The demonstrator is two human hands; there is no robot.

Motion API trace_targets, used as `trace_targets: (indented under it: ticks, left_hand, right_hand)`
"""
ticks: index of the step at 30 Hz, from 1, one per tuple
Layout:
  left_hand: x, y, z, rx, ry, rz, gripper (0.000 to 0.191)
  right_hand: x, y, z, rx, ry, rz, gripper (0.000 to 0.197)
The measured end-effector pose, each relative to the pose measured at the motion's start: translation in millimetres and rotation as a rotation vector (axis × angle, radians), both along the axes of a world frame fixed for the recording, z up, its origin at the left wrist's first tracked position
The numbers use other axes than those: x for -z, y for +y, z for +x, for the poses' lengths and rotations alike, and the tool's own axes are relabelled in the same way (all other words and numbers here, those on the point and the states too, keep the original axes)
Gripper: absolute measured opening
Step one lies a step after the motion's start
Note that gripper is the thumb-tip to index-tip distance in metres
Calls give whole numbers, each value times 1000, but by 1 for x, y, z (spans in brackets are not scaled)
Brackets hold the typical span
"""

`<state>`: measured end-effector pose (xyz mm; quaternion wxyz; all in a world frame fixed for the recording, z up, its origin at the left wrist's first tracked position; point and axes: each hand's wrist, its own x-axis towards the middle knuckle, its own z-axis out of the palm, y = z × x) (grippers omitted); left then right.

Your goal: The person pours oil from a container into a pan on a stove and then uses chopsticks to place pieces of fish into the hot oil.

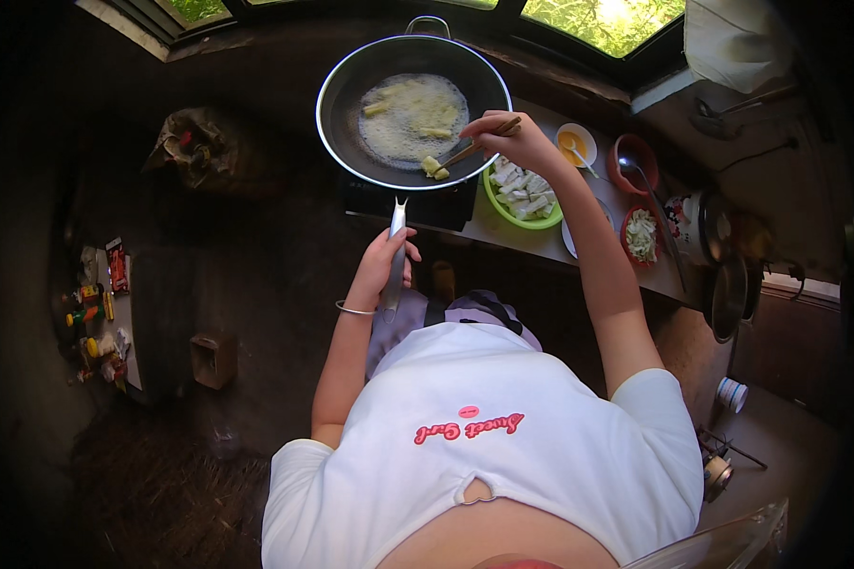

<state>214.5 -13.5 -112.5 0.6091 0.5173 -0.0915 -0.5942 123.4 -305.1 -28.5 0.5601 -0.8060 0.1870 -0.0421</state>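
A deep dark wok (341, 114) with a bright rim sits on a black cooktop (413, 210). My left hand (384, 263) grips its metal handle (393, 281). Foaming oil (413, 107) fills the wok's bottom, with a few pale yellow pieces (435, 133) in it. In my right hand (512, 142) is a pair of wooden chopsticks (465, 153), held over the wok's right rim. Their tips touch pale yellow food pieces (435, 168) on the near wall of the wok. Below my right wrist, a green bowl (534, 223) holds many white, floury-looking strips (523, 190).
Right of the wok are a white bowl (576, 135) of yellow liquid with a spoon, a red bowl (633, 188) with a long ladle (658, 199), and a red bowl of chopped pale vegetables (642, 235). A rice cooker (690, 220) stands farther right. Bottles (89, 315) crowd a left-hand table.
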Motion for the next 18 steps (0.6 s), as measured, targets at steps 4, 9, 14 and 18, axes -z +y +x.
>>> trace_targets:
  ticks: [4,9,14,18]
  left_hand:
    - [0,0,0,-3,1,10,35]
    - [-5,-4,-3,1,2,6,34]
    - [-1,-2,-2,5,-6,9,33]
    - [-2,1,-2,-3,-11,-3,33]
  right_hand:
    - [-2,1,-1,68,-68,-107,20]
    - [-9,-5,-16,147,-86,4,21]
    - [-37,-28,-100,361,-310,44,21]
    - [-36,-31,-223,839,-382,104,21]
